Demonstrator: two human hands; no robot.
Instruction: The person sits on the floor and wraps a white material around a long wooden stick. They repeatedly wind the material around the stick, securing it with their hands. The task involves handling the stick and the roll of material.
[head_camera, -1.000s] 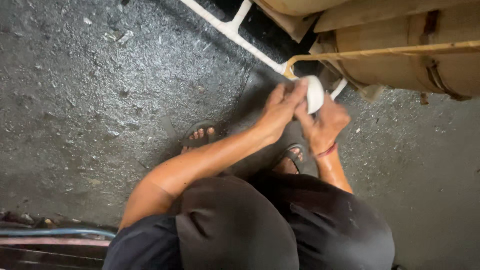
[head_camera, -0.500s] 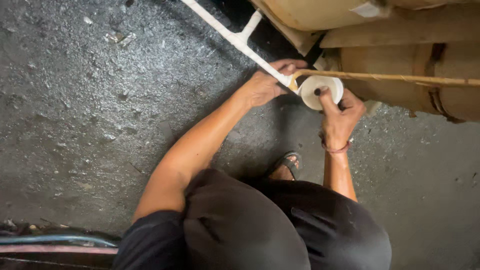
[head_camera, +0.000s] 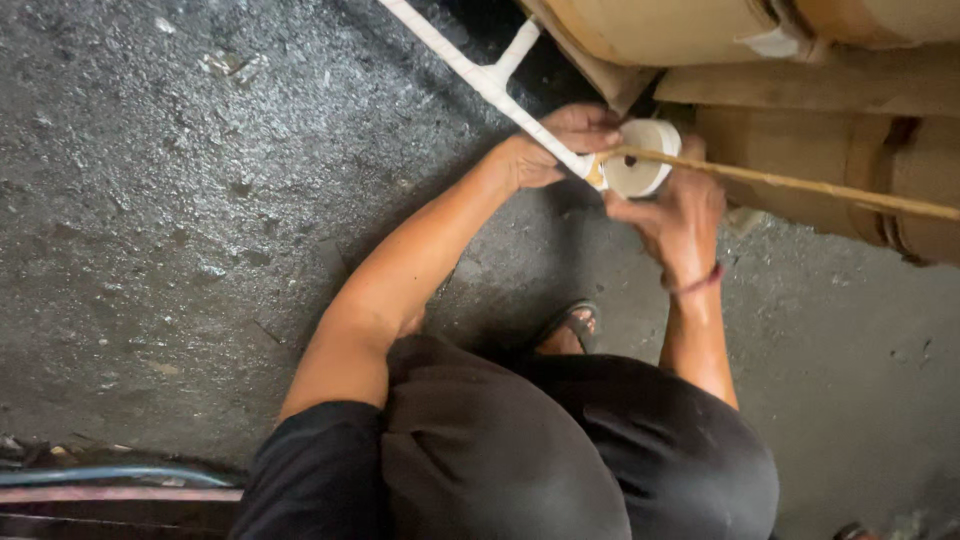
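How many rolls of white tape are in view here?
1. The white tape roll is held in the right hand, against the thin wooden stick, beside the white-wrapped frame that the left hand grips. Others may be out of view.

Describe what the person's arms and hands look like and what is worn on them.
Both arms are bare from the short black sleeves down. The left hand wears nothing that shows: no glove, ring or watch. The right hand is also ungloved, with a thin reddish band around the wrist. The fingers are bare on both.
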